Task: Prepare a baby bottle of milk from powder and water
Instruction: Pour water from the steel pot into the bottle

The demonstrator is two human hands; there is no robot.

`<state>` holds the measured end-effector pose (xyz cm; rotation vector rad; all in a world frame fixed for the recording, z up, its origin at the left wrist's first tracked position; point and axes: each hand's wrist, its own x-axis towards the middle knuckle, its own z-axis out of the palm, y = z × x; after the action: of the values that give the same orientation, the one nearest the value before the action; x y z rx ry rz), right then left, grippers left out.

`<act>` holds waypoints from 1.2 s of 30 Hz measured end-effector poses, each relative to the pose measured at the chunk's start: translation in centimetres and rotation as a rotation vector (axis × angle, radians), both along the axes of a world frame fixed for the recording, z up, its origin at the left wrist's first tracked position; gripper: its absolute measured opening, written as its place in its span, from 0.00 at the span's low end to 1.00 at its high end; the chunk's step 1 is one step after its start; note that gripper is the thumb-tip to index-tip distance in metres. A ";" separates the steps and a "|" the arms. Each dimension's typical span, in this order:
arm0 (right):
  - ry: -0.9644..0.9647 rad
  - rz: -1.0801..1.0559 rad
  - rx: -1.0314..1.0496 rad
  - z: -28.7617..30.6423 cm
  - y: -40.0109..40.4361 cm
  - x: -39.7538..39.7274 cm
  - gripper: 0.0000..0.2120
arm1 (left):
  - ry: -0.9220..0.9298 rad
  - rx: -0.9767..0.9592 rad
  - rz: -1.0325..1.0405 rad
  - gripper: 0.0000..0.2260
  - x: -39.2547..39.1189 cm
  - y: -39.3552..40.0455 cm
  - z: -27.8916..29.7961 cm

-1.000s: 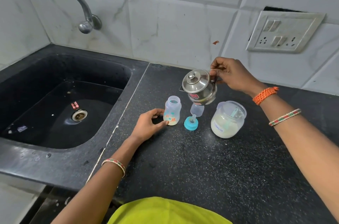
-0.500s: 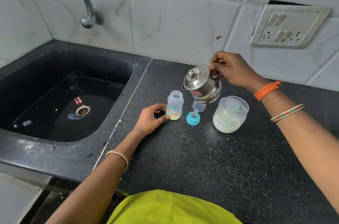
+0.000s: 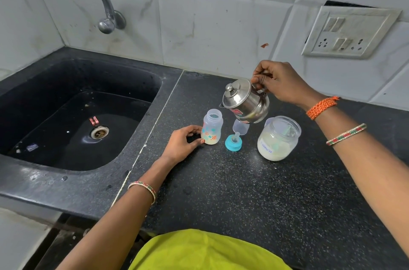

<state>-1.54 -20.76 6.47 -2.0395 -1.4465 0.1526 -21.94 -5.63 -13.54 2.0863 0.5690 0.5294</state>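
A small clear baby bottle (image 3: pixel 212 127) with printed shapes stands open on the black counter, pale powder in its bottom. My left hand (image 3: pixel 180 144) grips its base with thumb and fingers. My right hand (image 3: pixel 280 80) holds a lidded steel kettle (image 3: pixel 245 100) by the handle, lifted off the counter and tilted with its spout toward the bottle's mouth. No stream of water shows. The blue teat ring (image 3: pixel 233 142) lies beside the bottle, with the clear cap (image 3: pixel 240 126) behind it, partly hidden by the kettle.
A clear jar of white formula powder (image 3: pixel 276 138) with a scoop inside stands right of the teat. A black sink (image 3: pixel 66 112) with a drain and a wall tap (image 3: pixel 100 2) lies to the left. A switch plate (image 3: pixel 350 32) is on the tiled wall.
The kettle has shifted slightly toward the bottle and stays tilted. My left hand keeps its hold on the bottle's base. The camera view has shifted.
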 end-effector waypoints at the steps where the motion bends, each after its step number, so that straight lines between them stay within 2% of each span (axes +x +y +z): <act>1: -0.001 0.002 0.001 0.1 0.0 0.0 0.02 | -0.002 0.003 0.001 0.17 0.0 0.0 0.0; 27: -0.159 0.029 -0.006 1.4 0.4 -0.6 0.01 | -0.013 0.009 -0.001 0.17 0.0 0.2 -0.3; 36: -0.149 0.018 0.008 2.0 0.1 -0.4 0.03 | -0.007 0.008 -0.008 0.17 -0.1 0.2 -0.2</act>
<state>-1.91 -20.69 8.46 -2.0686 -1.5530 0.0022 -22.00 -5.43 -13.69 2.0928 0.5552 0.5355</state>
